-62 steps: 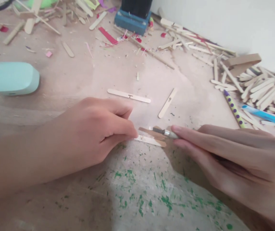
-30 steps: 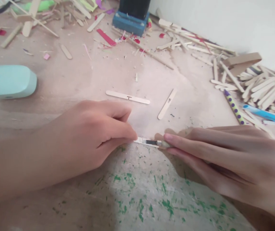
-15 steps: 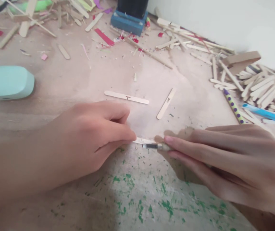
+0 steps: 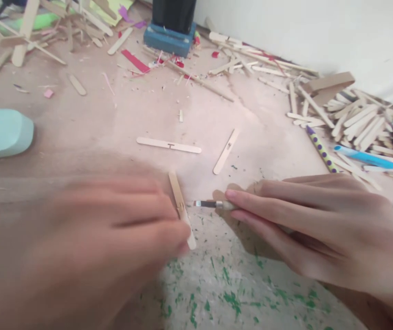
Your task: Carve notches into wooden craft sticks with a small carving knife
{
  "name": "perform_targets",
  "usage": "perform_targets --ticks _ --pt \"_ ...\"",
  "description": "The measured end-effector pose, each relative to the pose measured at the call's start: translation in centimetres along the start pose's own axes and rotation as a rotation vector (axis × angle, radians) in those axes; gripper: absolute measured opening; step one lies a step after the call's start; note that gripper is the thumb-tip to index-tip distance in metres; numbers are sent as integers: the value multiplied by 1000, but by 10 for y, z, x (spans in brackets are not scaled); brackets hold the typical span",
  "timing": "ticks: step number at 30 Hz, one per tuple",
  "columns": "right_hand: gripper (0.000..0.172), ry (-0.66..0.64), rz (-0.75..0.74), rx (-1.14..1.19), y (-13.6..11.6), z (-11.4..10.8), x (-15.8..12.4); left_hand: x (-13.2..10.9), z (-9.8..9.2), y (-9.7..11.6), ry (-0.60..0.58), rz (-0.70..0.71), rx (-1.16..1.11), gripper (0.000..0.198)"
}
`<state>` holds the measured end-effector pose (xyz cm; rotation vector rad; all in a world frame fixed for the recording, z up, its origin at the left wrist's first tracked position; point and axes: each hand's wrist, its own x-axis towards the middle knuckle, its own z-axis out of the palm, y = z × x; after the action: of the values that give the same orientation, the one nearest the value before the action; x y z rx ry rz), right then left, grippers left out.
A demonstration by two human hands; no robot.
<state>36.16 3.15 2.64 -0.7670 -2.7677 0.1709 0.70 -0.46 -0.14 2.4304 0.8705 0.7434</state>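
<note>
Left hand [image 4: 114,238] blurred – pinching flat wooden stick [image 4: 182,208], right hand [image 4: 320,229] gripping slim metal-tipped knife [image 4: 210,204]

Two hands in view: left hand [image 4: 114,233], right hand [image 4: 320,224]. One craft knife [image 4: 213,204]. Three loose sticks at centre: one held stick [image 4: 182,209], two notched sticks [image 4: 168,145] [image 4: 226,151]. One mint case [image 4: 0,133]. One dotted pencil [image 4: 321,149]. One stick pile [image 4: 357,121], count uncertain through overlap.

The stick [image 4: 182,208] at the left fingers [image 4: 179,236] is pale wood; the knife [image 4: 210,204] in the right fingers [image 4: 248,201] has a black-and-silver tip. Below both, the pinkish-tan bench [image 4: 155,110] carries green flecks. Beyond the right fingers lie a yellow pencil [image 4: 320,149] with purple dots and a blue pen [image 4: 364,157].
</note>
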Motion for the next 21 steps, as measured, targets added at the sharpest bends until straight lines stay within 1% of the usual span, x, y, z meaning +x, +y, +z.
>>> perform_targets --ticks 2,4,7,10,12,15,17,19,21 --pt "29 -23 2 -1 1 -3 -3 5 -2 -8 68 -11 39 18" --pt "31 -28 0 16 0 -6 -4 9 -3 -15 99 17 139 14" --pt "33 -26 13 47 -3 -5 -3 10 1 -17 77 84 226 12" --pt "33 -9 20 73 -8 -1 0 8 8 -13 60 55 213 31" --pt "28 16 13 85 -11 2 3 8 12 -10 72 57 210 36" --pt "21 19 8 86 -12 5 5 8 14 -9 81 99 221 31" --pt "23 -2 10 89 -11 6 6 8 15 -9 86 97 217 31" --pt "26 22 11 95 -11 7 7 8 15 -8 90 72 227 29" --pt "27 26 12 102 -11 9 6 8 15 -8 84 61 243 31"
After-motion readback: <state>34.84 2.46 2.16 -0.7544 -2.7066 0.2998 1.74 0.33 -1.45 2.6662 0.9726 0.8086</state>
